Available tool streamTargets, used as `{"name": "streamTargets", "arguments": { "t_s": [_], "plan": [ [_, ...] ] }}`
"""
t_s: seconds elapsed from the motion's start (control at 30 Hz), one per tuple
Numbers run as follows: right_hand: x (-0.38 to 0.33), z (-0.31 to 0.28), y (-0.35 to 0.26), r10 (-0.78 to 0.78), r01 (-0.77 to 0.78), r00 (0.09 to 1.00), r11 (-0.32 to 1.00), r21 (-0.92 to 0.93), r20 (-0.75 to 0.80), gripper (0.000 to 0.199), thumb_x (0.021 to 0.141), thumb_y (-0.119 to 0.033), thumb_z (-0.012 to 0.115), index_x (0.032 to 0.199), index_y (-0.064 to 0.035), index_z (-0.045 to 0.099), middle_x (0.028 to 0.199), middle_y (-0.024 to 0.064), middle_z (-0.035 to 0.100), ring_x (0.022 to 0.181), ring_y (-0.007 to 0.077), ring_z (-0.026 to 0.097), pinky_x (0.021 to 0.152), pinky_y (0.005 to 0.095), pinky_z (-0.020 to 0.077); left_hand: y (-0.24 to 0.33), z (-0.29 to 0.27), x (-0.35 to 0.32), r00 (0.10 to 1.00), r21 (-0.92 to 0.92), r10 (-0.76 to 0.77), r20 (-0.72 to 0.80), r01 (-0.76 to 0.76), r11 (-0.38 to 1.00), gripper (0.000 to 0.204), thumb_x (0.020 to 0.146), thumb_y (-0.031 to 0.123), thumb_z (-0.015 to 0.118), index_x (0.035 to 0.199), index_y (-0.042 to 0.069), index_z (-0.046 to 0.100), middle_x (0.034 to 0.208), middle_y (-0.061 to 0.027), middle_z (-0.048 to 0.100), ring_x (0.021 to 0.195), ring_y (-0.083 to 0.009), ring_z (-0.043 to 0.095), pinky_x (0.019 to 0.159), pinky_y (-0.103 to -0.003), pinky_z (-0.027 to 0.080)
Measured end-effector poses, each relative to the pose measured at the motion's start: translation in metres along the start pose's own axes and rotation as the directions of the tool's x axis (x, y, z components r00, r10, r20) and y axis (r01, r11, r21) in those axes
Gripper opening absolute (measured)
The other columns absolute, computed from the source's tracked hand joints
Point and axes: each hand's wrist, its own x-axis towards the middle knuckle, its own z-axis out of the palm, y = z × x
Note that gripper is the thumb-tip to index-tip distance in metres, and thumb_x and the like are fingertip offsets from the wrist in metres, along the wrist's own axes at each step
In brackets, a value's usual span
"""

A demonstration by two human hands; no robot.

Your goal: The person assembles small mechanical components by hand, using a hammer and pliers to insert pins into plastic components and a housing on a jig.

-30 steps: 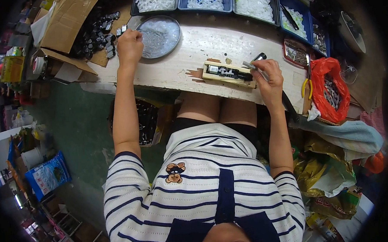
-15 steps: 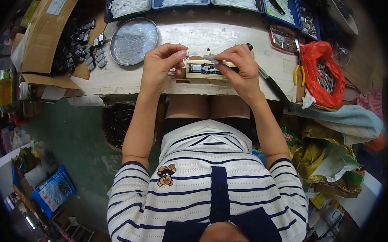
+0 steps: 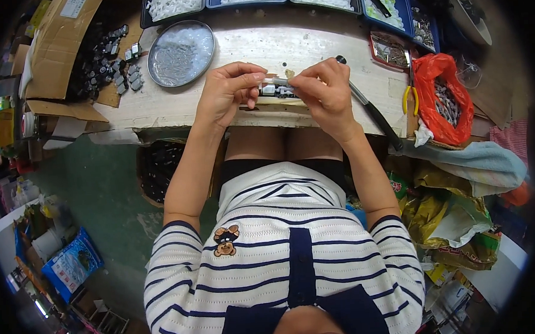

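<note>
Above the near part of the workbench (image 3: 158,117), my two hands are close together with fingertips pinched. My left hand (image 3: 231,90) grips a small white part (image 3: 268,80) between thumb and forefinger. From the other side my right hand (image 3: 325,91) pinches a small grey part (image 3: 280,81), whose end meets or almost meets the white one. What exactly the two parts are is too small to tell. Just beneath them lies a pale wooden holder (image 3: 270,100) with small black-and-silver pieces (image 3: 270,90) in it, partly covered by my right hand.
A round metal tray (image 3: 184,79) of fine clear or silvery pieces lies left, beside a carton (image 3: 65,44) and several dark parts (image 3: 120,78). Trays (image 3: 248,5) of white pieces line the back. At right are a black-gripped tool (image 3: 376,115), yellow-handled pliers (image 3: 416,101) and a red bag (image 3: 466,101).
My hands have come closer together. The grey part in my right hand has moved left to the white part at my left fingertips, and more of the holder is covered.
</note>
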Motion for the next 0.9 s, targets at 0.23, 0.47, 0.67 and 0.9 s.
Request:
{"name": "streamTargets", "arguments": {
  "t_s": [0.23, 0.47, 0.67, 0.9],
  "plan": [
    [-0.007, -0.006, 0.001, -0.01, 0.011, 1.0, 1.0, -0.017, 0.025, 0.02, 0.064, -0.003, 0.065, 0.081, -0.0113, 0.063, 0.073, -0.0007, 0.054, 0.074, 0.0161, 0.049, 0.073, 0.0324, 0.0305, -0.003, 0.013, 0.002, 0.991, 0.006, -0.128, 0.032, 0.128, 0.992, 0.013, 0.076, 0.003, 0.063, 0.087, -0.004, 0.062, 0.067, -0.0075, 0.06, 0.049, -0.0082, 0.054, 0.039, -0.018, 0.044],
    [-0.029, -0.036, 0.028, 0.438, -0.467, 0.883, 0.854, 0.228, 0.168, 0.015, 0.067, -0.006, 0.066, 0.081, -0.0017, 0.063, 0.073, 0.0058, 0.059, 0.072, 0.0193, 0.053, 0.066, 0.0306, 0.0396, -0.029, 0.012, 0.006, 0.829, 0.763, 0.528, 0.185, -0.46, 0.454, 0.019, 0.068, 0.009, 0.069, 0.087, 0.006, 0.066, 0.08, -0.0021, 0.059, 0.075, -0.014, 0.052, 0.065, -0.027, 0.04],
    [-0.032, -0.04, 0.032, 0.447, -0.478, 0.872, 0.863, 0.16, 0.198, 0.015, 0.066, -0.006, 0.068, 0.079, -0.0001, 0.063, 0.07, 0.0075, 0.058, 0.068, 0.0198, 0.053, 0.063, 0.0306, 0.0417, -0.047, 0.03, 0.011, 0.758, 0.886, 0.594, 0.268, -0.437, 0.158, 0.028, 0.059, 0.014, 0.074, 0.086, 0.011, 0.066, 0.093, 0.0006, 0.055, 0.094, -0.0191, 0.044, 0.082, -0.033, 0.028],
    [-0.029, -0.035, 0.03, 0.406, -0.45, 0.881, 0.879, 0.159, 0.243, 0.014, 0.067, -0.009, 0.067, 0.078, -0.0018, 0.063, 0.069, 0.006, 0.057, 0.068, 0.0192, 0.052, 0.064, 0.0318, 0.0383, -0.052, 0.032, 0.011, 0.759, 0.862, 0.59, 0.275, -0.466, 0.198, 0.026, 0.061, 0.013, 0.072, 0.086, 0.01, 0.066, 0.088, -0.0007, 0.053, 0.09, -0.0188, 0.041, 0.079, -0.034, 0.026]
  ]
}}
